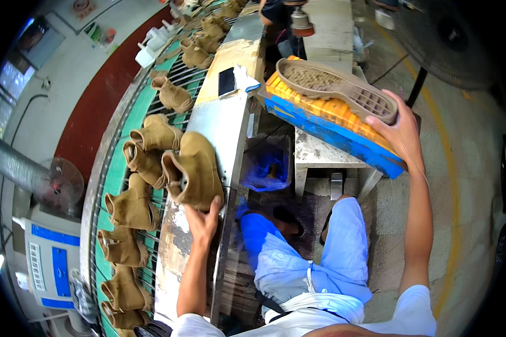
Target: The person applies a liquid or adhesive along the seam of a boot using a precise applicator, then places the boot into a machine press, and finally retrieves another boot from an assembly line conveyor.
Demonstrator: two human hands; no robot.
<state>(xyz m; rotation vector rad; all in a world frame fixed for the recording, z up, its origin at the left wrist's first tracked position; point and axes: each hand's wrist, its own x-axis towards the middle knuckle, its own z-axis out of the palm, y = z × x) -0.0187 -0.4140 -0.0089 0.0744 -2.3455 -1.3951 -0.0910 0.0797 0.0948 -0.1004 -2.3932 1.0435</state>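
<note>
Grip of the left hand (201,223) is closed on the lower end of a brown boot upper (201,168), and grip of the right hand (402,130) pinches the near end of a brown sole (337,91). In my judgement, the step in hand is to bring one upper and one sole together as a pair; the next move would call for turning both so that toe and heel agree, with a steady hold.

From large to small: a green belt (140,106) goes from 11 to 8 o'clock, with other brown boots (130,209) on it. Beside it, the surface (222,121) runs from 12 to 7 o'clock. A blue and orange box (331,132) is at 2 o'clock, under the sole; whether they touch, I cannot tell. The upper is at 9 o'clock, its opening toward the belt.

About writing: the white and blue cabinet (56,258) at 8 o'clock and the poster (100,35) near 10 o'clock may carry print, too small for reading. The dark phone (227,82), between 11 and 12 o'clock, shows none.
</note>
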